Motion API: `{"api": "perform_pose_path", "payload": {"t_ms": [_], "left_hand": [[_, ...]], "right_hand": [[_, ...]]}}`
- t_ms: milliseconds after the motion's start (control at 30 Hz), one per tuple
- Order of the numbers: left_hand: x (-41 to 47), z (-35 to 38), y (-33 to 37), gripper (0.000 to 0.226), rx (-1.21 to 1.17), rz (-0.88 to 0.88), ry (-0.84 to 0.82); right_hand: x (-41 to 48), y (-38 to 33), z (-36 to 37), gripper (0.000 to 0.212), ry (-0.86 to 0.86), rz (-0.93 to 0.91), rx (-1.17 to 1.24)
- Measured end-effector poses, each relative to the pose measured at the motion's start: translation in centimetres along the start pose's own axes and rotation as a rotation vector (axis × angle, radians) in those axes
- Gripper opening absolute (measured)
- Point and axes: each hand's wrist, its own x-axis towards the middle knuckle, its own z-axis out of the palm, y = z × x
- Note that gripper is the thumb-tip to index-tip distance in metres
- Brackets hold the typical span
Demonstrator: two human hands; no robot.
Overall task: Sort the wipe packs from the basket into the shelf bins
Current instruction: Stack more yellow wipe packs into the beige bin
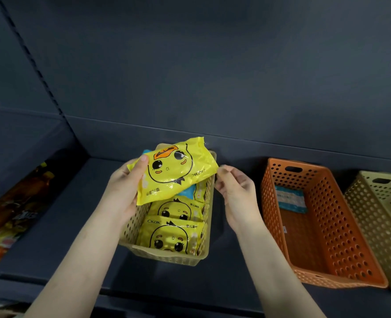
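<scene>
My left hand [123, 187] grips a yellow wipe pack [174, 171] with a cartoon duck face, holding it tilted over the beige perforated bin [167, 255] on the dark shelf. Two more yellow duck packs [174, 235] lie in that bin, and a blue pack [188, 191] peeks out beneath the held one. My right hand [235, 191] hovers by the pack's right corner with fingers loosely curled; whether a fingertip touches the pack I cannot tell.
An orange perforated bin [323, 237] stands to the right with a blue-and-white pack [290, 199] inside. A second beige bin [382, 207] sits at the far right edge. Dark and orange packages [13, 214] lie on the shelf's left side.
</scene>
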Motion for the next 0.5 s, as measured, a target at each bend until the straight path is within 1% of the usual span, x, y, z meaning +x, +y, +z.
{"api": "perform_pose_path", "payload": {"t_ms": [67,133,167,200,233,267,300,367,400,467,500], "left_hand": [[0.3,-0.2,0.4,0.022,0.009,0.025,-0.006],[0.4,0.0,0.4,0.021,0.004,0.038,-0.021],[0.4,0.1,0.2,0.022,-0.003,0.039,-0.025],[0.3,0.2,0.0,0.023,-0.005,0.038,-0.028],[0.3,0.3,-0.2,0.023,-0.003,0.037,-0.031],[0.3,0.2,-0.4,0.022,-0.002,0.037,-0.030],[0.3,0.1,-0.5,0.020,-0.004,0.038,-0.028],[0.3,-0.2,-0.8,0.015,-0.009,0.047,-0.030],[0.3,-0.4,-0.8,0.013,-0.017,0.052,-0.036],[0.2,-0.7,-0.8,0.014,-0.047,0.060,-0.047],[0.2,-0.9,-0.8,0.014,-0.062,0.066,-0.051]], "right_hand": [[0.2,0.1,-0.3,0.015,0.011,0.028,0.023],[0.3,0.2,-0.2,0.012,0.019,0.100,0.140],[0.4,0.3,0.1,0.019,0.009,0.131,0.185],[0.3,0.3,0.4,0.031,-0.003,0.160,0.185],[0.2,0.4,0.8,0.043,-0.006,0.183,0.150],[0.1,0.5,1.4,0.048,0.000,0.202,0.117],[0.0,0.5,1.9,0.044,0.020,0.217,0.104],[-0.2,0.5,2.8,0.020,0.117,0.224,0.132],[-0.3,0.5,3.2,0.013,0.174,0.220,0.159],[-0.5,0.5,4.1,0.010,0.234,0.221,0.239],[-0.6,0.6,4.5,0.016,0.228,0.232,0.294]]}}
